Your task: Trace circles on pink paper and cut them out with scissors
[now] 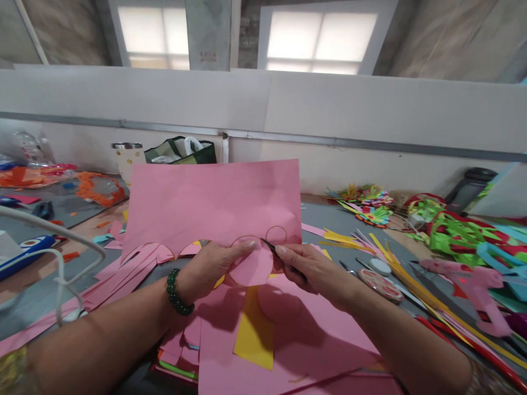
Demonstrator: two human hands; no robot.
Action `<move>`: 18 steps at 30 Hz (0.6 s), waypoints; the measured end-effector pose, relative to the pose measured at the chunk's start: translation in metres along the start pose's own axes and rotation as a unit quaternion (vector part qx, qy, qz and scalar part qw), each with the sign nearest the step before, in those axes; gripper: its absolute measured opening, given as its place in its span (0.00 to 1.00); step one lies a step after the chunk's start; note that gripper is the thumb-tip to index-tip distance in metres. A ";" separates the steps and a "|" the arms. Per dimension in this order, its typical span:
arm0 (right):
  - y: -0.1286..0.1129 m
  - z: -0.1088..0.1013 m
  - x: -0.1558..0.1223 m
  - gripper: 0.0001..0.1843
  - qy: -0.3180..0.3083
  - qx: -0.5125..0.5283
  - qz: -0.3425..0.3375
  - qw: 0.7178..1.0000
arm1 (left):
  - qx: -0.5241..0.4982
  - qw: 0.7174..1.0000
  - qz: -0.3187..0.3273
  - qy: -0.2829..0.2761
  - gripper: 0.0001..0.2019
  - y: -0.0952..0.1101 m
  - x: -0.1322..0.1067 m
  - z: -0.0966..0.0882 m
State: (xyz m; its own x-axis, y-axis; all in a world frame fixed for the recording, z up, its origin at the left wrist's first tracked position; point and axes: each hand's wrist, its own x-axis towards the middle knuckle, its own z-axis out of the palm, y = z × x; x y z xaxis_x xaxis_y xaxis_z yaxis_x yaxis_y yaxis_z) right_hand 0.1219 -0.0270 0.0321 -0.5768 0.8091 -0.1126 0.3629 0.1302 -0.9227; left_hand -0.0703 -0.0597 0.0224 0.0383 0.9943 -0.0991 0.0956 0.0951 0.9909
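Note:
A large pink sheet of paper [214, 200] stands upright in front of me, its lower edge cut in curves and marked with drawn circles. My left hand [212, 266], with a green bead bracelet [178, 293] at the wrist, pinches the sheet at a partly cut pink circle [251, 266]. In my right hand [310, 266] are dark scissors [269, 246], their blades at the paper between that circle and a smaller drawn one. My fingers hide most of their handles. Below both hands, a yellow paper strip [255, 334] lies on more pink sheets [329, 329].
Pink paper strips [119, 274] lie at the left near a white cable [61, 274]. A pink glue gun [473, 285], a round tin [379, 285] and yellow strips [407, 274] lie right. Behind stand a tumbler [127, 159] and a green bag [185, 151].

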 end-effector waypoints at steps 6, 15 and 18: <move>0.000 -0.002 -0.001 0.24 -0.016 -0.026 -0.006 1.000 | -0.056 0.997 -0.033 -0.047 0.20 -0.008 0.004 0.001; -0.002 -0.001 -0.001 0.25 -0.024 -0.042 -0.029 0.998 | 0.004 0.999 -0.012 -0.053 0.18 -0.008 0.002 -0.002; -0.002 -0.002 -0.002 0.25 -0.033 -0.043 -0.032 0.998 | 0.037 0.998 -0.015 -0.053 0.18 -0.008 0.001 -0.003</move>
State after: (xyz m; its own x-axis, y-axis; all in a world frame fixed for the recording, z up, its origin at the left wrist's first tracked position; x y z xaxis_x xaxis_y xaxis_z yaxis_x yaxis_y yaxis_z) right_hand 0.1236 -0.0277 0.0349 -0.6469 0.7582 -0.0812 0.3832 0.2312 -0.8943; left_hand -0.0740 -0.0593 0.0150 0.1385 0.9801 -0.1421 0.1722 0.1175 0.9780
